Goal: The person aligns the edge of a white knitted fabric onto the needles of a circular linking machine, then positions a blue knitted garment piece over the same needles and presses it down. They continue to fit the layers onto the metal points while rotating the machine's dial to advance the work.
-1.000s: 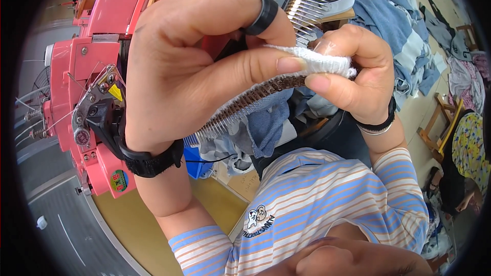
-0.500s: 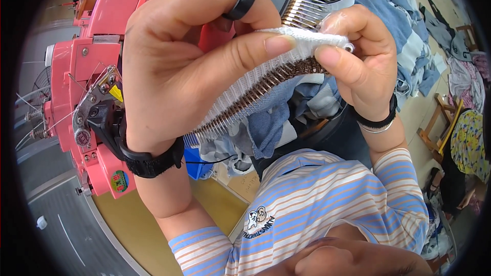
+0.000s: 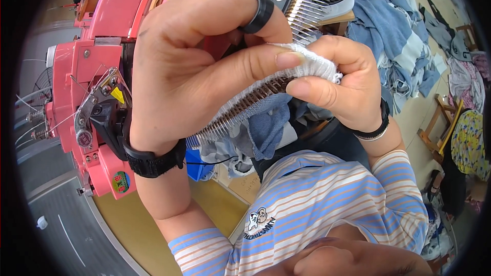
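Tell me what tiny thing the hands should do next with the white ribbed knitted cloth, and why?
Perhaps the right hand should ease the end of the white ribbed knitted cloth toward the curved row of thin metal needles: that end looks bunched beside the row, while the left hand pinches the cloth nearby.

A workshop for knitting, it seems, a big pink machine (image 3: 115,7), a curved row of metal needles (image 3: 248,108), a white knitted piece (image 3: 318,65) at them, a heap of blue cloth (image 3: 381,20) lying on the tiled floor (image 3: 409,117)
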